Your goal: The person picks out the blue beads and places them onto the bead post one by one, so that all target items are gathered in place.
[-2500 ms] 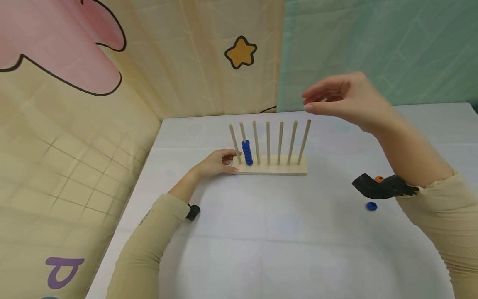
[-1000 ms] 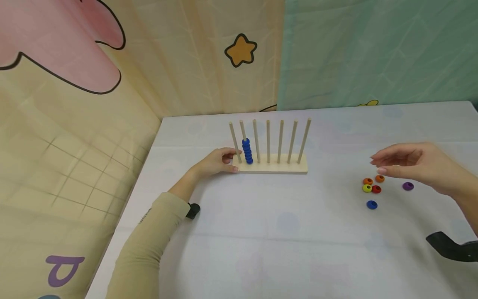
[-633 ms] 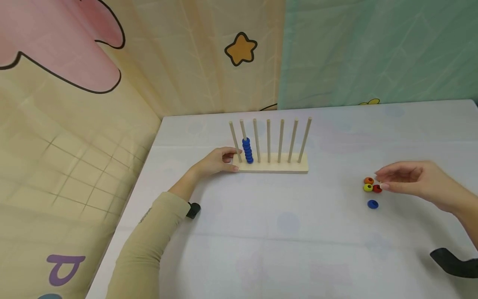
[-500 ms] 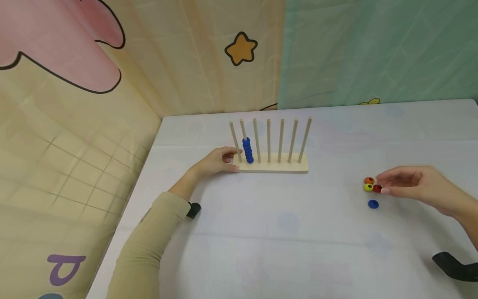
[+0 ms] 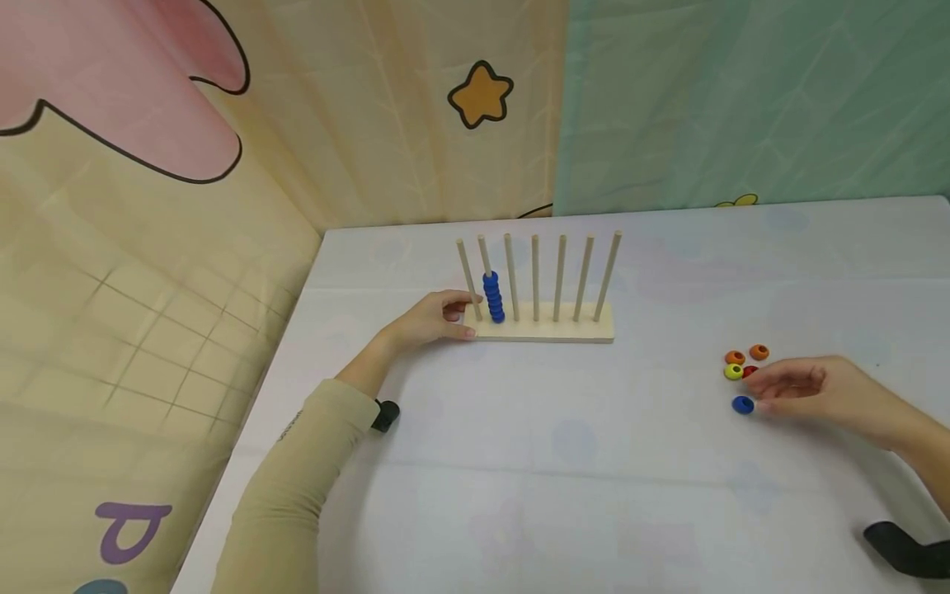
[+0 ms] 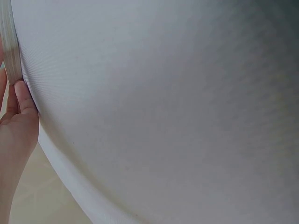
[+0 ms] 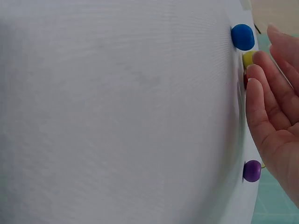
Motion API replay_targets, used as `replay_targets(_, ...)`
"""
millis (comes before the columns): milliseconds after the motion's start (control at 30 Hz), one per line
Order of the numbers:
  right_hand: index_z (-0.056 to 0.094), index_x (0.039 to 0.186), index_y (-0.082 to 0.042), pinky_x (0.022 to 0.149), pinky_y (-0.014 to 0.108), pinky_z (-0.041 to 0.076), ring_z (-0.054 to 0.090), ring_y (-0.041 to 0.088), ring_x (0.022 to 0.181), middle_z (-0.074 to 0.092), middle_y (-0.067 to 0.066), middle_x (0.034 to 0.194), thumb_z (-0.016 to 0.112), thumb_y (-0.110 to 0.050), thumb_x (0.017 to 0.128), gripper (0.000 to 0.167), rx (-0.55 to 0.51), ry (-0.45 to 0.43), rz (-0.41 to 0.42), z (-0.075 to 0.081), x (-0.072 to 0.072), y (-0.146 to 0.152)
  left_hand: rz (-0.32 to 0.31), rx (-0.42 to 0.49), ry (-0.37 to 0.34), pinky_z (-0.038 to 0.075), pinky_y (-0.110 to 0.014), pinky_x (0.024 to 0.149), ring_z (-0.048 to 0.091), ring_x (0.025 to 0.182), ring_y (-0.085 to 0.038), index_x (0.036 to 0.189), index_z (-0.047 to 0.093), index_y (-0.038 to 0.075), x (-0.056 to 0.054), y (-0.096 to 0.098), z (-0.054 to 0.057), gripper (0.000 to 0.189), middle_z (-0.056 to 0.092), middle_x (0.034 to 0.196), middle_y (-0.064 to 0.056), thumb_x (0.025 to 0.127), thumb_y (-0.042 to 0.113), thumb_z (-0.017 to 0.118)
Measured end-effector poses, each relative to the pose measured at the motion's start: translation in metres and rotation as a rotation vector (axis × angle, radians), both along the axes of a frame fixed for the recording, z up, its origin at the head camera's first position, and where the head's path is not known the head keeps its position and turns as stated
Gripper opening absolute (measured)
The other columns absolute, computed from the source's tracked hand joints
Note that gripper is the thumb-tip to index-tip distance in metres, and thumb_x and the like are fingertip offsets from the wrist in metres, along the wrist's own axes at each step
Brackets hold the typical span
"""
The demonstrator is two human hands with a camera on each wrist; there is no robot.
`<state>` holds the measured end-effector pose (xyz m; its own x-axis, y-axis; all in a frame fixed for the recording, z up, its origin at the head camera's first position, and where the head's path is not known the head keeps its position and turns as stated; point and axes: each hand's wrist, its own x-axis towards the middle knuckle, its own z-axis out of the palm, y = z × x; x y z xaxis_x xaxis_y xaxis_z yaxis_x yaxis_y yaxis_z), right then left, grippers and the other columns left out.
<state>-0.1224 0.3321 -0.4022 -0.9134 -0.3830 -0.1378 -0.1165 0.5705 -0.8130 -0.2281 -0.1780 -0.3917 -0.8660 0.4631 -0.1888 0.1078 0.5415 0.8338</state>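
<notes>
My left hand (image 5: 430, 319) pinches the left end of a wooden peg stand (image 5: 549, 331) between thumb and fingers; its grip also shows in the left wrist view. Blue beads (image 5: 493, 299) are stacked on the stand's second peg from the left; the other pegs are bare. At the right, my right hand (image 5: 831, 396) hovers low with relaxed fingers and holds nothing. Its thumb tip is close to a loose blue bead (image 5: 742, 405). The right wrist view shows a gap between the fingers and that blue bead (image 7: 243, 37). The fingers partly cover a red bead (image 5: 750, 372).
Two orange beads (image 5: 759, 352) and a yellow bead (image 5: 733, 372) lie beside the red one. A purple bead (image 7: 252, 171) shows in the right wrist view but is hidden in the head view. A white cloth (image 5: 519, 495) covers the table; printed curtains (image 5: 401, 148) hang behind.
From above the stand's right side, my right hand has come down right to the loose beads, then lowered toward the blue one. My left hand has stayed on the stand.
</notes>
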Motion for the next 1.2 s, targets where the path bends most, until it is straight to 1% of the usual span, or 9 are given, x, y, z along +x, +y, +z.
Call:
replay_targets(200,0.068,0.102,0.0,0.059,0.018,0.049,0.058,0.009,0.071,0.065,-0.002,0.082,0.073,-0.008,0.08,0.024,0.064,0.037,-0.014,-0.005,0.002,-0.001,0.008,0.01,-0.01,0.035,-0.032,0.103,0.044,0.116,-0.021,0.133,0.049,0.003,-0.001,0.0,-0.002,0.059,0.049,0.134,-0.008,0.079,0.007,0.074)
replay_targets(300,0.069,0.1,-0.002,0.058,0.019,0.048,0.057,0.008,0.068,0.064,-0.003,0.079,0.075,-0.009,0.078,0.024,0.085,0.06,-0.026,-0.006,0.002,-0.002,0.011,0.018,-0.011,0.035,-0.033,0.103,0.044,0.115,-0.021,0.132,0.049,0.002,-0.002,0.0,-0.002,0.059,0.049,0.134,-0.008,0.079,0.006,0.074)
replay_targets(433,0.071,0.097,-0.006,0.055,0.018,0.045,0.055,0.008,0.065,0.062,-0.004,0.075,0.077,-0.005,0.074,0.024,0.062,0.113,0.005,-0.008,0.001,-0.005,0.009,0.017,-0.011,0.035,-0.033,0.103,0.044,0.116,-0.021,0.133,0.049,0.002,-0.002,0.0,-0.002,0.06,0.049,0.133,-0.01,0.079,0.006,0.074)
replay_targets(533,0.072,0.096,-0.01,0.053,0.018,0.042,0.052,0.007,0.063,0.061,-0.006,0.076,0.079,-0.005,0.072,0.025,0.061,0.164,0.024,-0.008,0.003,-0.008,0.01,0.01,-0.02,0.035,-0.032,0.103,0.044,0.116,-0.021,0.133,0.048,0.002,-0.001,0.0,-0.001,0.061,0.049,0.132,-0.01,0.079,0.006,0.074)
replay_targets(733,0.073,0.093,-0.014,0.053,0.019,0.041,0.048,0.007,0.066,0.06,-0.011,0.082,0.08,-0.011,0.071,0.023,0.125,0.244,0.032,-0.008,0.006,-0.015,0.024,0.013,-0.041,0.036,-0.032,0.102,0.044,0.114,-0.022,0.133,0.048,0.002,-0.001,0.0,-0.002,0.061,0.047,0.133,-0.011,0.079,0.006,0.074)
replay_targets(833,0.072,0.093,-0.012,0.051,0.02,0.04,0.048,0.007,0.064,0.059,-0.01,0.077,0.08,-0.012,0.071,0.023,0.134,0.227,0.016,-0.006,0.006,-0.016,0.021,0.01,-0.039,0.036,-0.032,0.102,0.044,0.114,-0.022,0.133,0.048,0.002,-0.001,0.0,-0.001,0.061,0.047,0.133,-0.011,0.079,0.007,0.074)
replay_targets(1000,0.07,0.099,-0.006,0.051,0.021,0.039,0.05,0.007,0.061,0.059,-0.008,0.068,0.079,-0.018,0.075,0.028,0.175,0.133,-0.029,0.0,0.006,-0.014,0.013,0.005,-0.034,0.035,-0.032,0.103,0.044,0.115,-0.022,0.134,0.047,0.002,0.0,0.001,0.0,0.061,0.047,0.133,-0.011,0.079,0.007,0.074)
replay_targets(1067,0.07,0.102,-0.004,0.054,0.021,0.041,0.052,0.006,0.063,0.061,-0.007,0.07,0.078,-0.021,0.076,0.032,0.193,0.102,-0.039,0.003,0.005,-0.014,0.012,0.003,-0.034,0.035,-0.032,0.103,0.044,0.116,-0.022,0.134,0.047,0.002,0.0,0.001,0.001,0.061,0.047,0.133,-0.011,0.079,0.007,0.074)
replay_targets(1200,0.068,0.108,-0.002,0.06,0.019,0.046,0.057,0.002,0.072,0.067,-0.006,0.08,0.076,-0.024,0.078,0.038,0.212,0.048,-0.051,0.009,0.002,-0.015,0.01,0.002,-0.03,0.035,-0.032,0.103,0.043,0.116,-0.021,0.134,0.048,0.002,0.0,0.001,0.001,0.06,0.048,0.133,-0.01,0.079,0.007,0.074)
